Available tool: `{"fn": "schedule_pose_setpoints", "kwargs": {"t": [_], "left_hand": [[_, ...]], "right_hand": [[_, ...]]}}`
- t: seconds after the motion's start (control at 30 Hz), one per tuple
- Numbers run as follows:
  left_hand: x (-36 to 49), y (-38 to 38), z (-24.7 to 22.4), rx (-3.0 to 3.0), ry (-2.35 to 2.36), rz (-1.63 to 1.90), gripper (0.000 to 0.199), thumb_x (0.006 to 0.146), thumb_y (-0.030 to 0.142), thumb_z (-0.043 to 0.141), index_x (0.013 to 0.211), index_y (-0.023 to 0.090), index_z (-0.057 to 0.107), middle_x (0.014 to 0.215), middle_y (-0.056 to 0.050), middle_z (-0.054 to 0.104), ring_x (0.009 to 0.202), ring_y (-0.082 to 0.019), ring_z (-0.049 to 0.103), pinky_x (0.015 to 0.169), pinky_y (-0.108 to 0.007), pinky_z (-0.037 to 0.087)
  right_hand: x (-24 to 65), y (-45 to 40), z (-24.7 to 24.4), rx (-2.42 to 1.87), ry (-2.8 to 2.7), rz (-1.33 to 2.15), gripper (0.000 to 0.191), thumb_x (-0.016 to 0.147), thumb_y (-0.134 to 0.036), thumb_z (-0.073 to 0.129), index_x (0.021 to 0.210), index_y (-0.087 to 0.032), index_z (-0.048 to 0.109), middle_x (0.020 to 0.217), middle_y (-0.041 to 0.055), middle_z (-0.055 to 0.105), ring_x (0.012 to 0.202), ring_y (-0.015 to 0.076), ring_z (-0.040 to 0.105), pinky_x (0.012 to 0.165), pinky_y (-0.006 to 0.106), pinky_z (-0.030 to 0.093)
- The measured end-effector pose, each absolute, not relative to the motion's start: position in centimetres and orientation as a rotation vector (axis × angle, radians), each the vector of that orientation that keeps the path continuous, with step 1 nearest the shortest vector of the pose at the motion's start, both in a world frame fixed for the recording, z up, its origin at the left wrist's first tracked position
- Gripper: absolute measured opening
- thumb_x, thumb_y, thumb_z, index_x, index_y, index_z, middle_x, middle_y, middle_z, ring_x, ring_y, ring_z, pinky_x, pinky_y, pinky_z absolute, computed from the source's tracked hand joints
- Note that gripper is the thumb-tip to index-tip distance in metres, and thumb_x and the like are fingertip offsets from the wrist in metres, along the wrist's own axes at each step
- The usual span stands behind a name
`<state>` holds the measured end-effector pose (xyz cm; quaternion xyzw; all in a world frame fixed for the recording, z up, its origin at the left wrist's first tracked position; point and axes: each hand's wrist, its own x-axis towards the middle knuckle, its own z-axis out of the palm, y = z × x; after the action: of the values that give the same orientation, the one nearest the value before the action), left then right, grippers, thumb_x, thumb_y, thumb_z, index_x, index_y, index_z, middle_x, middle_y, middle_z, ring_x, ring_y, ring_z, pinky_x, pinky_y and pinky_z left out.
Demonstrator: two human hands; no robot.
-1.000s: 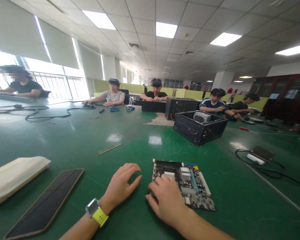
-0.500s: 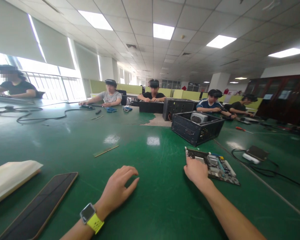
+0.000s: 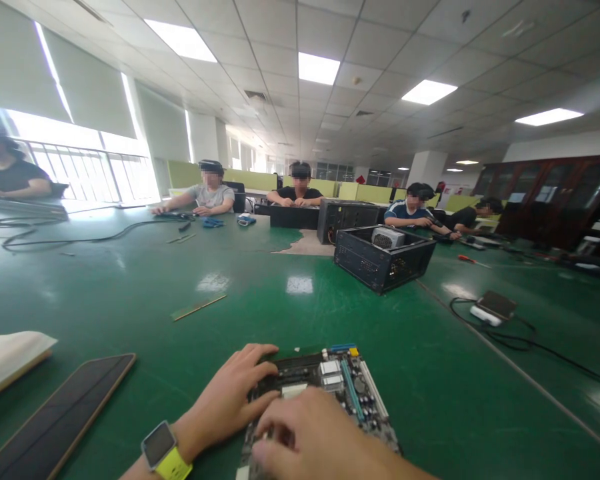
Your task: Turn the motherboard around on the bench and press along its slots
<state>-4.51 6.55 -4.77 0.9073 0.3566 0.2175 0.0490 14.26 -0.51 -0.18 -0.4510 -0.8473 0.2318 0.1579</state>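
A motherboard (image 3: 373,400) lies flat on the green table in front of me, with blue, yellow and white connectors along its far and right sides. My left hand (image 3: 230,393) rests against its left edge, fingers stretched and apart, the thumb touching the board. Over the near left part of the board is my right hand (image 3: 320,433), thumb and fingers curled in a pinch at its edge. The right hand covers much of the board's near half. A thin memory stick (image 3: 199,309) lies farther off on the left.
A dark open computer case (image 3: 380,263) with a silver power supply (image 3: 387,237) stands beyond the board. At left lie a phone-like dark slab (image 3: 65,417) and a pale packet (image 3: 13,360). A black adapter (image 3: 496,305) with cables sits right. Several people work across the table.
My right hand has brought the motherboard from the right to the near middle, turning it somewhat. My left hand has shifted slightly and now touches its left edge.
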Motion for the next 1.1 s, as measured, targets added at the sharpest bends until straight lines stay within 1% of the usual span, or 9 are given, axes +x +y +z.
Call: {"fn": "schedule_pose_setpoints", "kwargs": {"t": [0.07,0.13,0.2,0.27,0.37,0.47,0.8,0.97,1.1], "left_hand": [[-4.6,6.6,-4.9,2.742,1.116,0.652,0.02,0.085,0.031,0.058,0.103,0.025,0.063,0.131,-0.007,0.053,0.118,-0.028,0.049,0.098,-0.044,0.043],[-4.6,6.6,-4.9,2.734,1.121,0.632,0.023,0.086,0.032,0.058,0.107,0.025,0.063,0.134,-0.008,0.051,0.12,-0.028,0.048,0.099,-0.045,0.042],[-4.6,6.5,-4.8,2.728,1.116,0.621,0.024,0.086,0.033,0.058,0.109,0.025,0.063,0.134,-0.008,0.051,0.12,-0.028,0.048,0.099,-0.045,0.042],[-4.6,6.6,-4.8,2.71,1.109,0.629,0.025,0.085,0.033,0.059,0.11,0.025,0.062,0.13,-0.008,0.053,0.117,-0.027,0.05,0.097,-0.044,0.043],[-4.6,6.7,-4.8,2.677,1.108,0.652,0.03,0.084,0.034,0.061,0.112,0.024,0.059,0.121,-0.008,0.057,0.109,-0.025,0.054,0.093,-0.041,0.046],[-4.6,6.9,-5.1,2.673,1.123,0.675,0.034,0.083,0.036,0.062,0.114,0.023,0.056,0.118,-0.008,0.057,0.106,-0.025,0.055,0.091,-0.04,0.046],[-4.7,6.8,-5.2,2.658,1.179,0.698,0.032,0.082,0.039,0.063,0.107,0.021,0.058,0.112,-0.007,0.058,0.1,-0.025,0.056,0.088,-0.039,0.047],[-4.6,6.8,-5.2,2.664,1.181,0.712,0.034,0.08,0.04,0.064,0.109,0.022,0.06,0.114,-0.007,0.059,0.102,-0.025,0.056,0.088,-0.039,0.047],[-4.6,6.8,-5.1,2.654,1.195,0.707,0.033,0.08,0.04,0.064,0.108,0.022,0.061,0.112,-0.007,0.06,0.1,-0.025,0.057,0.087,-0.038,0.047]], "right_hand": [[15.1,0.9,-0.3,-1.392,-2.316,0.428,0.026,0.086,-0.038,0.048,0.097,-0.025,0.068,0.095,0.0016,0.07,0.088,0.0169,0.062,0.081,0.026,0.042],[16.5,3.0,-1.0,-1.516,-2.213,0.198,0.029,0.086,-0.036,0.05,0.107,-0.022,0.064,0.108,0.0057,0.066,0.103,0.0209,0.056,0.091,0.031,0.038],[18.0,4.9,-2.0,-1.613,-2.162,0.097,0.034,0.085,-0.033,0.051,0.115,-0.02,0.06,0.114,0.0081,0.062,0.111,0.0227,0.05,0.094,0.034,0.035],[19.1,6.4,-3.2,-1.674,-2.146,0.125,0.03,0.085,-0.031,0.051,0.111,-0.021,0.062,0.112,0.007,0.063,0.109,0.0216,0.05,0.092,0.032,0.036],[19.8,7.3,-4.6,-1.696,-2.136,0.238,0.02,0.086,-0.028,0.049,0.096,-0.023,0.066,0.099,0.002,0.066,0.098,0.0183,0.053,0.085,0.028,0.037],[19.9,7.3,-5.0,-1.67,-2.117,0.267,0.019,0.086,-0.027,0.048,0.091,-0.024,0.066,0.095,0.0,0.066,0.095,0.0167,0.053,0.082,0.027,0.036],[19.9,7.2,-5.0,-1.661,-2.092,0.282,0.022,0.086,-0.028,0.048,0.098,-0.025,0.066,0.1,0.0004,0.066,0.098,0.017,0.053,0.085,0.027,0.034],[19.3,6.5,-4.3,-1.649,-2.082,0.181,0.02,0.085,-0.033,0.053,0.098,-0.026,0.066,0.102,0.0003,0.066,0.1,0.0184,0.052,0.086,0.029,0.034],[19.3,6.4,-4.2,-1.663,-2.118,0.149,0.021,0.087,-0.033,0.05,0.098,-0.026,0.065,0.101,0.0004,0.066,0.098,0.0187,0.053,0.084,0.029,0.035]]}}
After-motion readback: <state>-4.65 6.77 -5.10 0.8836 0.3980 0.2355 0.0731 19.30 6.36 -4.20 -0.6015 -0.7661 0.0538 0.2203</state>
